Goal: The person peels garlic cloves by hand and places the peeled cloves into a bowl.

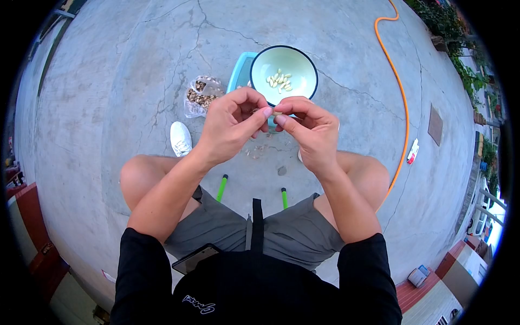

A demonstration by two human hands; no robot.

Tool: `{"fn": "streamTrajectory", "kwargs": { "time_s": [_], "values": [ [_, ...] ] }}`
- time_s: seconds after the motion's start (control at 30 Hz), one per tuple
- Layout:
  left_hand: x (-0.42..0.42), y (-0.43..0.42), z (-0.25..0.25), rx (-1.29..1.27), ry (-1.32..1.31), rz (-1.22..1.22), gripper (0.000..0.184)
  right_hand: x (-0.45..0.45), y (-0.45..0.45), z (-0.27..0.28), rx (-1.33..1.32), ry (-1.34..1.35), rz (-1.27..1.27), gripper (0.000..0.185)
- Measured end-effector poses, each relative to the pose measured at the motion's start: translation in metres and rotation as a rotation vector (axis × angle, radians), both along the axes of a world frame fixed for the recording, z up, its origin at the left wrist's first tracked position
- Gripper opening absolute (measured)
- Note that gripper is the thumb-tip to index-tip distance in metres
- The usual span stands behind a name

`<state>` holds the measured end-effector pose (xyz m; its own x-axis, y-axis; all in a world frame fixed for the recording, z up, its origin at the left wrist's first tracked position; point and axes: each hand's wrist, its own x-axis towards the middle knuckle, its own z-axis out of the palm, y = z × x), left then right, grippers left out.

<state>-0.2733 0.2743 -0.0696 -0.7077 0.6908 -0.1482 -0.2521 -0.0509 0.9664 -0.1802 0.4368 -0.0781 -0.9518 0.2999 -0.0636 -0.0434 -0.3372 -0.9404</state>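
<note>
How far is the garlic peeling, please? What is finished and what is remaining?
It looks at an early stage. Done: a small group of pale peeled cloves in the bowl. In hand: the left hand and right hand pinch what seems one small clove. Left: many brownish, apparently unpeeled cloves in the plastic bag.

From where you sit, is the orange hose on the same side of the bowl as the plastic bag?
No, the hose runs to the bowl's right, the bag lies to its left.
</note>
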Motion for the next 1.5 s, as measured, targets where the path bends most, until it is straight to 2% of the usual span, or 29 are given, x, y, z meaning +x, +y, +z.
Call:
{"fn": "streamTrajectory", "kwargs": {
  "time_s": [0.23,0.43,1.03,1.5],
  "values": [
    [-0.0032,-0.0013,-0.0009,0.066,-0.113,0.008,0.007,0.0005,0.0025,0.0034,-0.145,-0.136,0.008,0.017],
    [-0.0065,-0.0009,-0.0001,0.134,-0.157,-0.003,0.01,-0.001,0.0048,0.0026,-0.19,-0.121,0.012,0.018],
    [-0.0055,-0.0038,-0.0013,0.057,-0.045,-0.032,0.008,-0.0009,0.0031,0.0053,-0.205,-0.101,0.034,0.016],
    [-0.0089,-0.0071,0.0032,0.013,-0.118,-0.105,0.008,-0.0005,-0.0001,0.0029,-0.158,-0.071,0.034,0.019]
  ]
}}
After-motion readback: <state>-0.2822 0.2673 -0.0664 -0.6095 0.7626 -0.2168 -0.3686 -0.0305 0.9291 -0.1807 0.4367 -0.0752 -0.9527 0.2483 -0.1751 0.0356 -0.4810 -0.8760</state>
